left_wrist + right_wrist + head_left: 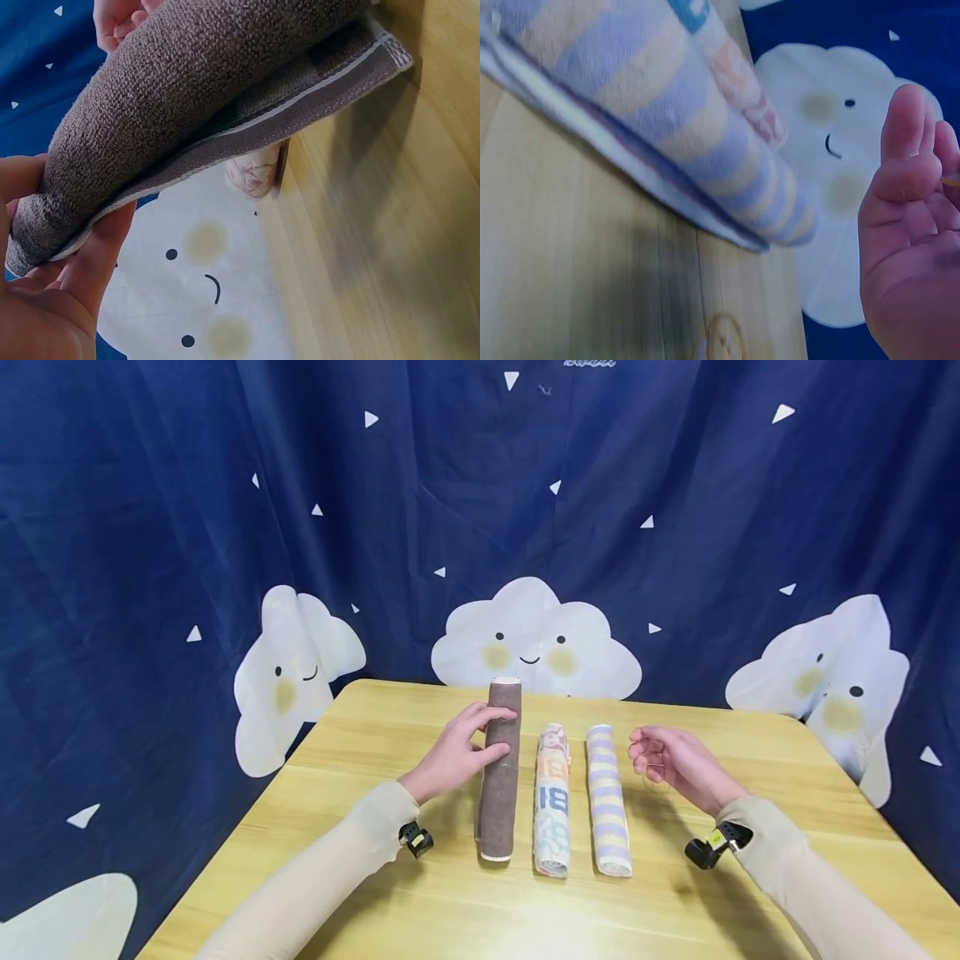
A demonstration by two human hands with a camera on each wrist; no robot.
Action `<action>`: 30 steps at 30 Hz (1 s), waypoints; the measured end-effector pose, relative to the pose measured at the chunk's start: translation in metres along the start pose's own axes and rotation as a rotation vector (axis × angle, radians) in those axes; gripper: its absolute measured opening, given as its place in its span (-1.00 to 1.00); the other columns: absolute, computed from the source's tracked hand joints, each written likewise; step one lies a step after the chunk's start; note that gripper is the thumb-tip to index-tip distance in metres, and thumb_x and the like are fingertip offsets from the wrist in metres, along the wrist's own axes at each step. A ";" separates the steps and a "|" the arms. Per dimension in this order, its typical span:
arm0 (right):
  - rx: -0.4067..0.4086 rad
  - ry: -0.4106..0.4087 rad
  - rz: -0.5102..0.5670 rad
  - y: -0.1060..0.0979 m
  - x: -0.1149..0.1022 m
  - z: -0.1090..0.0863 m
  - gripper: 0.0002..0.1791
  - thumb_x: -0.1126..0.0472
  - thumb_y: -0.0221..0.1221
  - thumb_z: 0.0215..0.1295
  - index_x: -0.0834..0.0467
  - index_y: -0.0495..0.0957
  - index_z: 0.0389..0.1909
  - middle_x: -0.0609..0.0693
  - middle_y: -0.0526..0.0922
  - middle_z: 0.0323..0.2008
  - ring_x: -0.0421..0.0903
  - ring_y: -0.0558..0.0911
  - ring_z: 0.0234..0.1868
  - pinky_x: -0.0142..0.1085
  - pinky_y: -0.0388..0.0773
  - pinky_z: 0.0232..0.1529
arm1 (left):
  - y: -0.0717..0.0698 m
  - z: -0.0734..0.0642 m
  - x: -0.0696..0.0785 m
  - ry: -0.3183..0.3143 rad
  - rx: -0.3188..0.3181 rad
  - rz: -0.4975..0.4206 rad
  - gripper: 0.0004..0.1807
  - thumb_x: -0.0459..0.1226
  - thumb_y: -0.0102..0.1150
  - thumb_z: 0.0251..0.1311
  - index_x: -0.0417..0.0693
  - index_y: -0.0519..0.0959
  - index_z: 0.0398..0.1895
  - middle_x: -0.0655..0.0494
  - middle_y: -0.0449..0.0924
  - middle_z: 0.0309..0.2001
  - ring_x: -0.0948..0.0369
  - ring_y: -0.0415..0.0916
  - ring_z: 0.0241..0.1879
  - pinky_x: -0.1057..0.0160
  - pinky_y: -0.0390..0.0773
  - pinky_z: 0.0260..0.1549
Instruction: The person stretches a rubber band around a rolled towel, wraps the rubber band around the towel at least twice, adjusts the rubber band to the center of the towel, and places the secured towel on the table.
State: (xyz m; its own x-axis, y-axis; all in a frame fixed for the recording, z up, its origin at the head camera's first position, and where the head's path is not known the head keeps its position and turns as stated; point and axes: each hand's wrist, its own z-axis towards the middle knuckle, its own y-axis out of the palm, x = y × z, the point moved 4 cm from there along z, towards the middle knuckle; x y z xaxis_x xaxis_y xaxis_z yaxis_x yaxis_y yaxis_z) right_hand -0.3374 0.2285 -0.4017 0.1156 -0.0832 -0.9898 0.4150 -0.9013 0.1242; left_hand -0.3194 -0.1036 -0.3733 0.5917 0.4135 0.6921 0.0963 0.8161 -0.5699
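Observation:
My left hand [453,756] grips a brown rolled towel [498,802] near its far end, thumb on one side and fingers on the other. In the left wrist view the roll's loose white-edged flap [300,124] hangs along its side, and its gripped end looks raised off the table. To its right lie a white rolled towel with coloured figures [552,802] and a purple-and-cream striped rolled towel [609,802]. Beside the striped roll, apart from it, my right hand [678,764] has curled fingers pinching a thin yellowish rubber band [951,181], mostly hidden.
The rolls are on a light wooden table [360,727] with a rounded far edge. Behind it hangs a dark blue curtain [480,485] printed with clouds and triangles. A small orange-brown loop [724,337] shows low in the right wrist view; its kind is unclear.

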 end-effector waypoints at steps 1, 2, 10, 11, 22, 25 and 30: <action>-0.006 -0.005 -0.010 0.003 -0.001 0.000 -0.68 0.11 -0.16 0.44 0.26 0.41 -0.08 0.04 0.60 -0.35 -0.14 0.59 -0.44 -0.40 0.42 -0.55 | 0.000 0.001 0.001 0.005 0.001 -0.007 -0.52 -0.17 0.23 0.12 0.33 0.40 0.14 0.29 0.36 0.05 0.25 0.39 -0.10 0.29 0.57 -0.38; -0.011 -0.009 -0.015 0.006 -0.002 0.001 -0.68 0.13 -0.17 0.44 0.26 0.39 -0.02 0.05 0.60 -0.34 -0.13 0.58 -0.43 -0.39 0.43 -0.54 | 0.000 0.001 0.001 0.009 0.002 -0.012 -0.52 -0.17 0.23 0.11 0.32 0.41 0.13 0.28 0.37 0.05 0.24 0.39 -0.10 0.28 0.57 -0.38; -0.038 -0.071 -0.029 0.023 -0.008 -0.003 -0.51 0.33 -0.32 0.41 0.19 0.13 0.34 0.11 0.64 -0.28 -0.14 0.53 -0.57 -0.32 0.51 -0.48 | 0.001 0.000 0.000 0.018 -0.013 -0.011 -0.54 -0.13 0.19 0.14 0.41 0.39 0.12 0.33 0.36 0.04 0.27 0.39 -0.11 0.31 0.57 -0.38; -0.044 -0.078 -0.033 0.025 -0.009 -0.004 -0.51 0.33 -0.31 0.42 0.19 0.13 0.35 0.11 0.64 -0.28 -0.14 0.53 -0.57 -0.32 0.51 -0.48 | 0.001 0.000 -0.001 0.014 -0.012 -0.009 -0.55 -0.13 0.19 0.15 0.42 0.39 0.12 0.35 0.35 0.04 0.27 0.39 -0.11 0.32 0.57 -0.38; 0.017 -0.134 -0.116 0.036 -0.012 0.000 -0.47 0.23 0.03 0.33 0.17 0.23 0.32 0.03 0.59 -0.51 -0.12 0.45 -0.70 -0.35 0.38 -0.65 | -0.001 -0.001 -0.002 0.010 -0.011 0.023 -0.55 -0.11 0.18 0.15 0.50 0.38 0.11 0.43 0.34 0.03 0.34 0.38 -0.11 0.33 0.58 -0.37; 0.021 -0.141 -0.123 0.037 -0.014 0.001 -0.48 0.23 0.07 0.30 0.16 0.28 0.29 0.03 0.58 -0.55 -0.12 0.45 -0.71 -0.34 0.40 -0.67 | -0.002 -0.001 -0.002 0.009 -0.017 0.028 -0.54 -0.11 0.18 0.15 0.50 0.37 0.11 0.43 0.34 0.02 0.35 0.38 -0.11 0.34 0.58 -0.37; 0.006 -0.180 -0.112 0.041 -0.015 0.002 -0.50 0.19 0.08 0.31 0.26 0.32 0.23 0.02 0.57 -0.60 -0.12 0.47 -0.71 -0.32 0.44 -0.66 | -0.002 -0.002 -0.003 0.003 -0.020 0.033 -0.54 -0.10 0.18 0.15 0.50 0.37 0.12 0.44 0.34 0.02 0.35 0.38 -0.11 0.34 0.57 -0.38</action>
State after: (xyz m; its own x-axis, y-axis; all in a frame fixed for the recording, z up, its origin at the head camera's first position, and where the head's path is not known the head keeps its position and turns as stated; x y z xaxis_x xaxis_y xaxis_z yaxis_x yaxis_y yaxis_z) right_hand -0.3241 0.1916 -0.3824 -0.0937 -0.0566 -0.9940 0.4108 -0.9116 0.0132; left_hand -0.3197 -0.1072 -0.3750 0.5975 0.4390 0.6710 0.0921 0.7937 -0.6013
